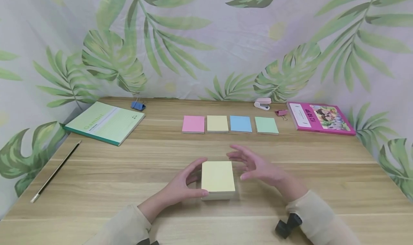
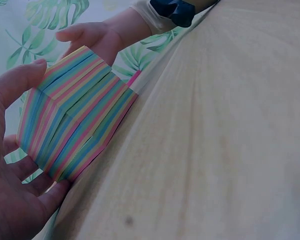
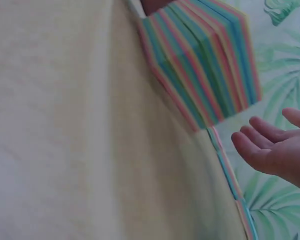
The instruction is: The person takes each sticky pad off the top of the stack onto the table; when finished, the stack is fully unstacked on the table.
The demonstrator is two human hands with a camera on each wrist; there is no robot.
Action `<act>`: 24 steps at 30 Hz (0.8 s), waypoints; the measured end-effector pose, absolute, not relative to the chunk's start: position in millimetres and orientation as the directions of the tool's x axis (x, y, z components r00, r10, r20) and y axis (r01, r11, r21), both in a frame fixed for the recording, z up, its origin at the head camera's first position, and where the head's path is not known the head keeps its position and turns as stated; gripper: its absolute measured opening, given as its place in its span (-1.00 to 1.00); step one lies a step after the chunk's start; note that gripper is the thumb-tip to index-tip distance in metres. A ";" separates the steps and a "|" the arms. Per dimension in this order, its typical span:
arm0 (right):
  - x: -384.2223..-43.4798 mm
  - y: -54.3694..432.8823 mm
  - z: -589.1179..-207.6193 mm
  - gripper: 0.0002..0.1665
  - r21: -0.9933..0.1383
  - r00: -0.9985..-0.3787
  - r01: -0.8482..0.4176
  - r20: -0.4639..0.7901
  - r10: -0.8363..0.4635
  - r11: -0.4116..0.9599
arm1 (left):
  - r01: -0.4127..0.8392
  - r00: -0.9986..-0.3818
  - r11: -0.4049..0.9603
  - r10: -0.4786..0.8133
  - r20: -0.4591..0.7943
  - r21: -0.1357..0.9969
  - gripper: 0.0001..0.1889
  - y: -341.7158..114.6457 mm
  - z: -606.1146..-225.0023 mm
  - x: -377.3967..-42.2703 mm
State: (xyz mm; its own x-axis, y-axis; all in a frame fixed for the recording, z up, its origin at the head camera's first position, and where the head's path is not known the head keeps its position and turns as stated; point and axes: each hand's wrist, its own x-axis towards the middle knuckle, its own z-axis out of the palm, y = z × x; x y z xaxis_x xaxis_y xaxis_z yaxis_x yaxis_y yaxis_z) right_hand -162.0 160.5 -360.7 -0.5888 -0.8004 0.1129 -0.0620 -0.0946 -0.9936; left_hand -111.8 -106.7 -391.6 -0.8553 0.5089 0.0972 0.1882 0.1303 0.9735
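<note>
A thick stack of sticky notes [image 1: 218, 177] with a yellow top sits on the wooden table, in front of the person. Its sides show pink, yellow, blue and green stripes in the left wrist view, where the stack [image 2: 80, 115] fills the space by the palm. The left hand [image 1: 185, 187] holds the stack from its left side, thumb at the near corner and fingers at the far one. To the right, the right hand [image 1: 255, 164] hovers apart from the stack with loosely bent fingers and holds nothing. The right wrist view shows that hand [image 3: 280, 147] beside the striped stack [image 3: 205, 65].
Behind lie a pink pad [image 1: 193, 124], a yellow pad [image 1: 217, 123], a blue pad [image 1: 240, 124] and a green pad [image 1: 266, 125] in a row. A green notebook [image 1: 104, 123], blue binder clip [image 1: 138, 105] and pencil [image 1: 56, 171] lie left; a stapler [image 1: 262, 103], pink clip [image 1: 281, 112] and pink book [image 1: 321, 118] right.
</note>
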 end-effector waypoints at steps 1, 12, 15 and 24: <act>-159.7 158.1 -362.4 0.05 -0.995 -0.586 -0.071 0.092 -0.805 -0.062 | 0.188 -0.855 0.128 0.509 0.098 0.974 -0.14 -106.8 -391.7 -111.8; -143.0 144.9 -372.5 0.16 -0.971 -0.623 -0.179 -0.013 -0.782 0.158 | 0.192 -0.852 0.127 0.513 0.101 0.973 -0.15 -107.2 -392.4 -112.2; -139.2 142.9 -370.2 0.13 -0.966 -0.655 -0.185 -0.016 -0.755 0.182 | 0.191 -0.853 0.127 0.512 0.100 0.973 -0.14 -107.2 -392.3 -112.1; -130.2 140.1 -356.8 -0.07 -0.969 -0.668 -0.219 0.060 -0.742 0.118 | 0.197 -0.845 0.114 0.524 0.109 0.974 -0.15 -107.0 -393.1 -112.9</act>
